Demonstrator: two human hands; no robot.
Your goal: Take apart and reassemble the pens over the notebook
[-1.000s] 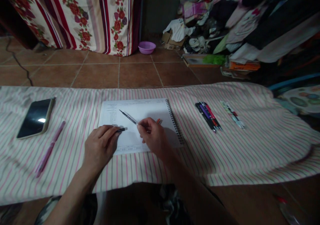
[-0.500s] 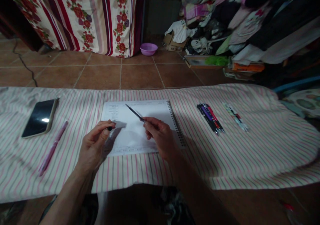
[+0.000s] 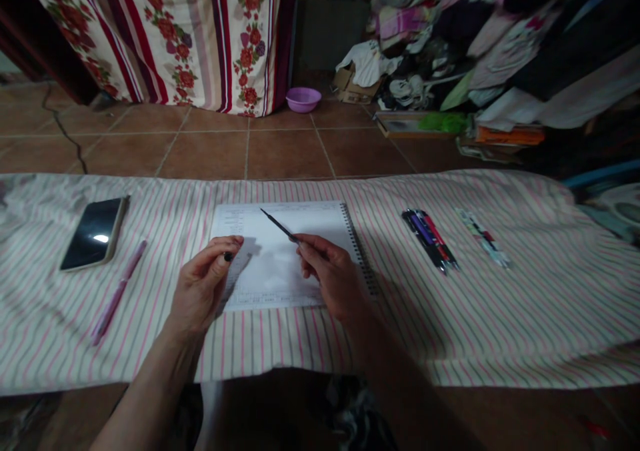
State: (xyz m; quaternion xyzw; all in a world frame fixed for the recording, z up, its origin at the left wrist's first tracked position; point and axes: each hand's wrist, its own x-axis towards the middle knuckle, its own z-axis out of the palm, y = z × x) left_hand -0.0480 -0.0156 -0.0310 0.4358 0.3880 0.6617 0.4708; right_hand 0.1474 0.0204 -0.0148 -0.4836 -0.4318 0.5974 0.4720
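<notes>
A spiral notebook [image 3: 280,264] lies open on a striped cloth [image 3: 450,304]. My right hand [image 3: 333,277] hovers over its right half, fingers closed on a thin dark pen [image 3: 280,226] whose tip points up and to the left. My left hand [image 3: 203,287] rests at the notebook's left edge and pinches a small dark piece, perhaps the pen's cap [image 3: 228,256], between thumb and forefinger.
A phone [image 3: 95,233] and a pink pen [image 3: 118,293] lie at the left. Several pens [image 3: 430,237] and a further pale pen [image 3: 484,246] lie at the right. Tiled floor, a purple bowl [image 3: 303,98], a floral curtain and heaped clothes [image 3: 450,44] are beyond.
My right hand lifted the pen and swung its tip up-left. My left hand rose with the small dark piece, which earlier lay lower near the page. The view drifted slightly left.
</notes>
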